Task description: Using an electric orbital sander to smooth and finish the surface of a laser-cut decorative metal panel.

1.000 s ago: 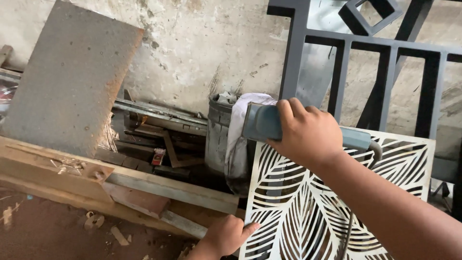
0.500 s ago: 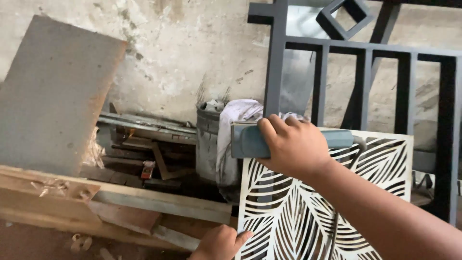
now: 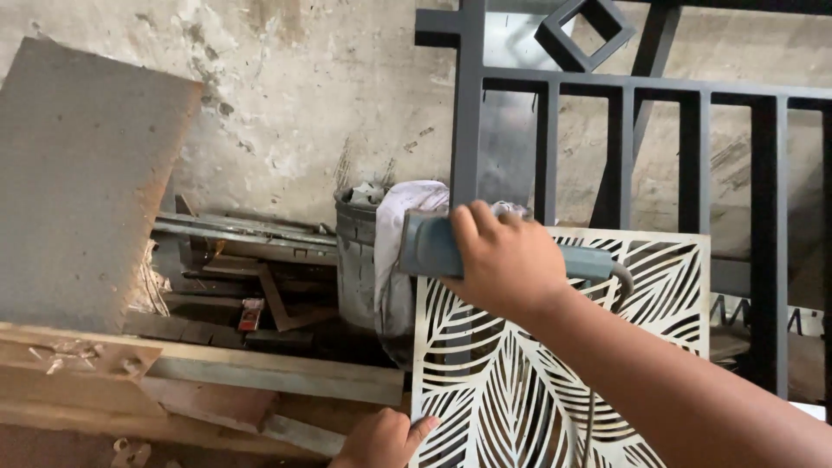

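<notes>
Head view: right hand [image 3: 507,260] wraps tight around a blue-grey power tool [image 3: 433,247] at the leaf-cut panel's [image 3: 555,381] top edge, while left hand [image 3: 381,438], fingers curled, steadies its lower edge.

Soft, even daylight fills the scene, brightest on the stained pale plaster wall [image 3: 286,95] and on the cream leaf-pattern cut-out panel [image 3: 520,373], with no glare anywhere. Deep shadow gathers below the wall among the stacked wooden offcuts [image 3: 251,295] and behind the grey metal bucket [image 3: 355,260]. Focus is fairly sharp throughout; only the right hand [image 3: 507,260] and its forearm look slightly soft.
</notes>
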